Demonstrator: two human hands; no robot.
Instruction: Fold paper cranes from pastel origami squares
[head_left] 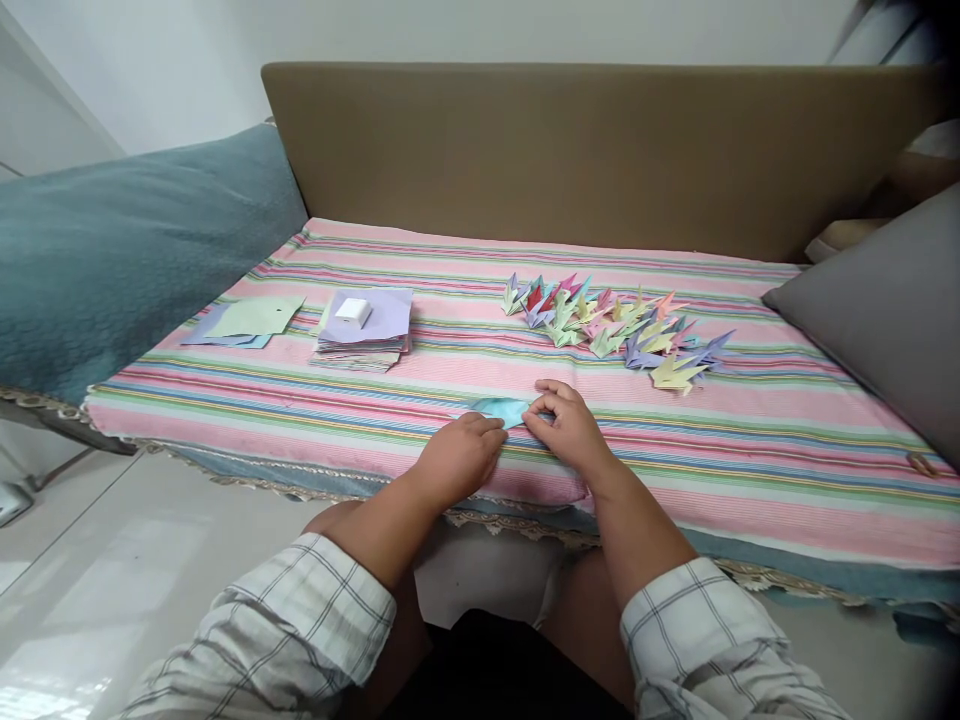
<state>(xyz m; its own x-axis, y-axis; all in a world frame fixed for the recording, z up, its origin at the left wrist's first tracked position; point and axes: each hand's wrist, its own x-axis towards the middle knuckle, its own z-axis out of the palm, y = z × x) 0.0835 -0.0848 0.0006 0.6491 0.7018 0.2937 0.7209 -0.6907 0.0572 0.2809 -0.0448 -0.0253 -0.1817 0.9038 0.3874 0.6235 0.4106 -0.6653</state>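
A light blue folded paper [504, 411] lies on the striped cloth near the front edge of the seat. My left hand [463, 455] rests on its near left part, with the fingers close together over the paper. At its right end, my right hand [566, 425] pinches the paper between thumb and index finger, the other fingers curled. The far edge of the paper shows between the hands; its near left part is hidden under my left fingers.
Folded paper cranes [600, 325] in several colours stand at the back right. A paper stack [364, 350] with a white block [353, 313] on top and loose sheets [255, 316] lie to the left. A grey cushion [885, 310] leans at the right.
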